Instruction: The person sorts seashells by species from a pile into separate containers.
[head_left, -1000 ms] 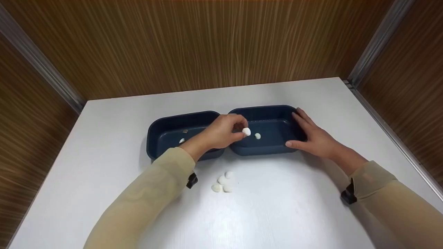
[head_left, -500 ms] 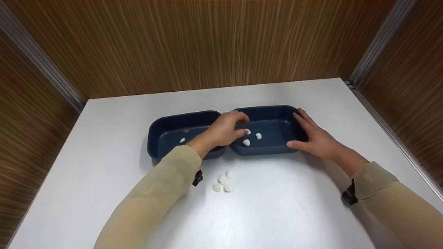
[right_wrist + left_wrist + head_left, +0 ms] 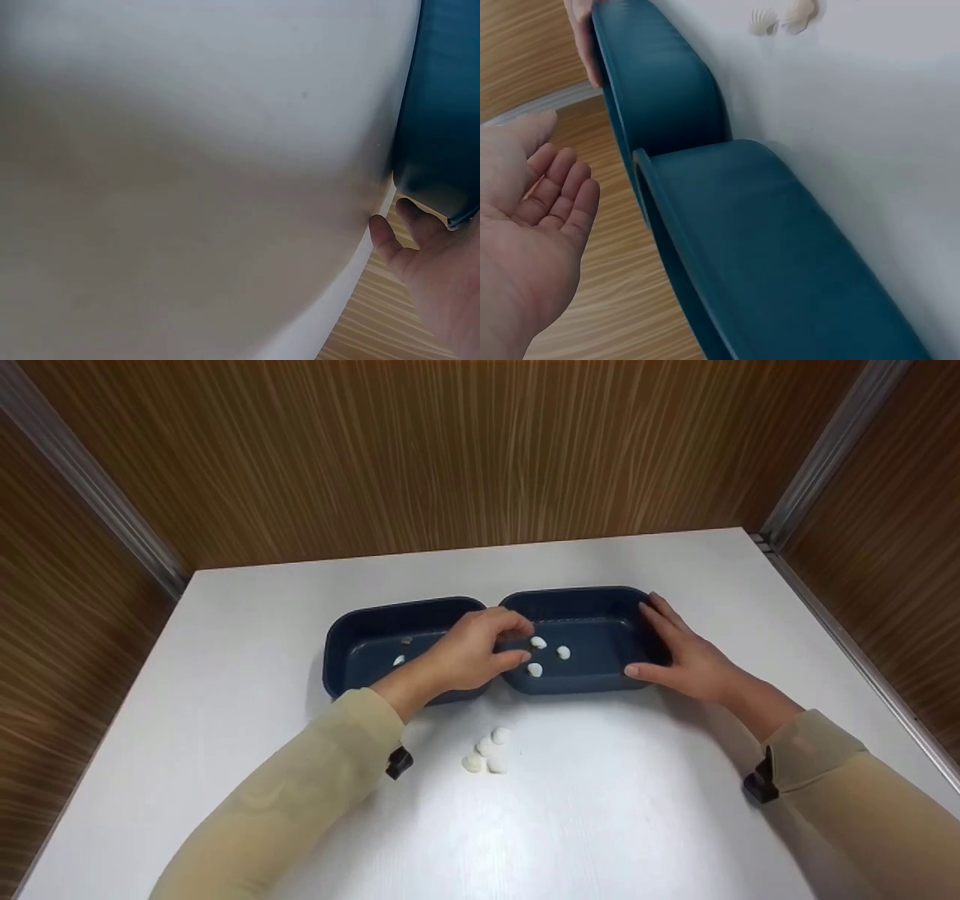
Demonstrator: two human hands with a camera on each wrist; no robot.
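Note:
My left hand hovers over the left end of the right dark blue bin, fingers loosely bent. In the left wrist view its palm and fingers hold nothing. Close to its fingertips, three white seashells lie on that bin's floor: a rear shell, a front shell and one farther right, a pale shell. With fingers spread, my right hand rests against the same bin's right end, thumb at the front rim. My left forearm partly covers the left dark blue bin.
Inside the left bin are a small white shell and a brownish piece. Several white shells, ribbed in the left wrist view, lie on the white table before the bins. Wood-grain panels enclose the back and sides.
A second ago my left hand pinched a white shell over the right bin. It has let go; two more shells now show there, and the hand has drawn slightly left. My right hand stays put.

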